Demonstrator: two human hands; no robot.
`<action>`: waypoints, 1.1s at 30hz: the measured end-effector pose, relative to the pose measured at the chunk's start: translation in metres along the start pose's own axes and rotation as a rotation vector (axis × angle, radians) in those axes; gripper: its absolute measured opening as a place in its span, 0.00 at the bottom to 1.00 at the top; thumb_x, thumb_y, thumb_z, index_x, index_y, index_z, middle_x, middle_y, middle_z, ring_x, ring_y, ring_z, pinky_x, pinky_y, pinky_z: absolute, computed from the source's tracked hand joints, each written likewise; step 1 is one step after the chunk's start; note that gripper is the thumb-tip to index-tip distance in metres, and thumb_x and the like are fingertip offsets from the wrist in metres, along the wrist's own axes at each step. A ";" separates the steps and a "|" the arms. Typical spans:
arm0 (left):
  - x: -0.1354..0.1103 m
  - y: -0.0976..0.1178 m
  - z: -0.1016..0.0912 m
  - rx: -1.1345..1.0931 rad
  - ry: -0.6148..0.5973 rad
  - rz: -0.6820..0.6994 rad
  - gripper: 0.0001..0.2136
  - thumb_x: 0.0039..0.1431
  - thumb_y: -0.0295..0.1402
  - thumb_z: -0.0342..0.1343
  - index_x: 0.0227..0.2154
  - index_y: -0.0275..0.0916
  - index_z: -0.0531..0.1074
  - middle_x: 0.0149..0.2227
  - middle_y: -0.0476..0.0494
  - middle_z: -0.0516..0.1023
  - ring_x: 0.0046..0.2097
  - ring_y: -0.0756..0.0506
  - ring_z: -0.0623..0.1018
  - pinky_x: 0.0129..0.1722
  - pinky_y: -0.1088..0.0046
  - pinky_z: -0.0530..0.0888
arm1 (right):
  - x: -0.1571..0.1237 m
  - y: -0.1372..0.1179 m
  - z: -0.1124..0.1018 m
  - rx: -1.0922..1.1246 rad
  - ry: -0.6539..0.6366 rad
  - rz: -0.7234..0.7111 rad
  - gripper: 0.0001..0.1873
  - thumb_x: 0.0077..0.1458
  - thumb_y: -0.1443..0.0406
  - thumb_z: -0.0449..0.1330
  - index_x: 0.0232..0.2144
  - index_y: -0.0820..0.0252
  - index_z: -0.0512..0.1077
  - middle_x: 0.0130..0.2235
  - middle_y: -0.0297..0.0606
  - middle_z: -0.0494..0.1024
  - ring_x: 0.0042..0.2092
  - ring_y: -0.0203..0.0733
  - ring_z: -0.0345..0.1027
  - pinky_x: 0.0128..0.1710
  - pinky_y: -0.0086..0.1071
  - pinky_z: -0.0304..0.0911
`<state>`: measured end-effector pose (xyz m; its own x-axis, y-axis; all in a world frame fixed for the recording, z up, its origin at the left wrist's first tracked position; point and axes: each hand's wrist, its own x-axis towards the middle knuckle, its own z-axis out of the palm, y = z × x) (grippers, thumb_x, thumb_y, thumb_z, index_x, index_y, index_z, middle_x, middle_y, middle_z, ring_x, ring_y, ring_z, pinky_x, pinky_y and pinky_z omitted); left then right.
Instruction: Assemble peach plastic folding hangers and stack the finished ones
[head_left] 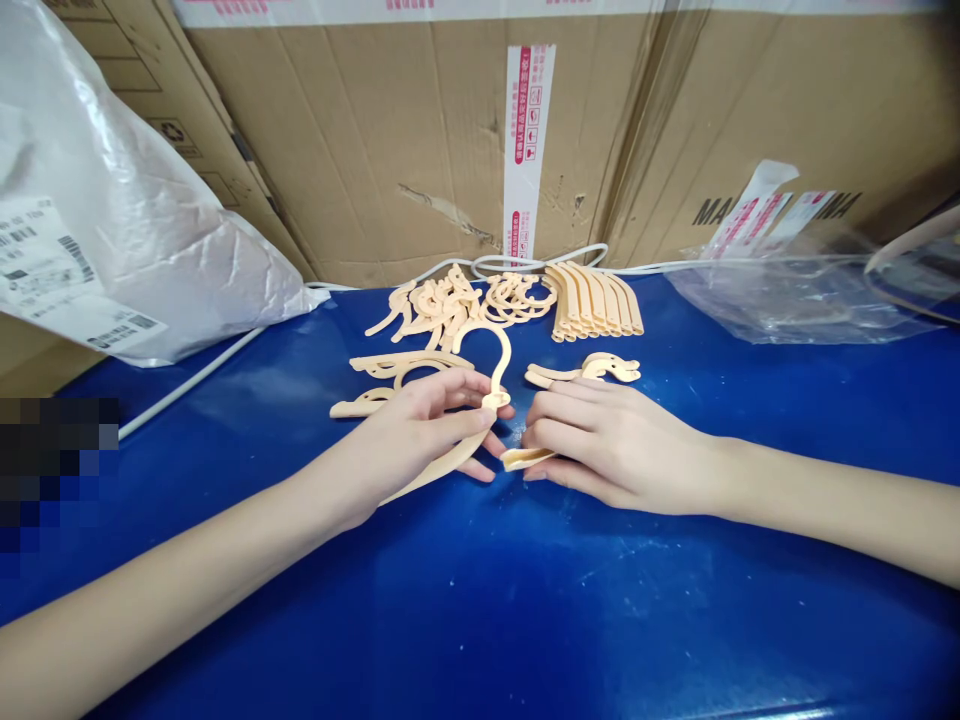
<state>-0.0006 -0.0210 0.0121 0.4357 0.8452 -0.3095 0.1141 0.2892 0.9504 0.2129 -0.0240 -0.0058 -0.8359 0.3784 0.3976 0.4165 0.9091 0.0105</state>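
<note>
My left hand [439,425] is closed on a cream plastic hanger piece [496,360], a curved hook joined to one arm that slants down to the lower left. Just to the right, my right hand [611,440] pinches a separate hanger arm [521,459], whose hollow end points at the hook's joint. The two pieces are apart. Behind my left hand lie folded hanger parts [375,365], partly covered by it. Another folded hanger [600,370] rests beyond my right fingers.
At the back of the blue table [480,600] are a heap of loose hanger parts [435,305], hooks [517,297] and stacked arms [596,300]. Cardboard boxes [405,130] stand behind. A silver-white parcel bag [127,200] is left, clear plastic [795,295] right, and a white cable [195,380] crosses leftward.
</note>
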 end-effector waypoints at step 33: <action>-0.002 0.004 -0.004 -0.078 -0.060 -0.095 0.10 0.60 0.35 0.58 0.43 0.39 0.77 0.23 0.50 0.75 0.21 0.54 0.73 0.20 0.84 0.73 | -0.005 -0.002 0.001 -0.218 0.027 0.185 0.15 0.64 0.62 0.49 0.35 0.62 0.74 0.36 0.40 0.78 0.31 0.38 0.70 0.29 0.31 0.58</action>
<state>-0.0045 -0.0199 0.0165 0.4788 0.7846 -0.3939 0.0889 0.4030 0.9109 0.2157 -0.0277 -0.0085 -0.7300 0.5271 0.4350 0.6305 0.7650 0.1313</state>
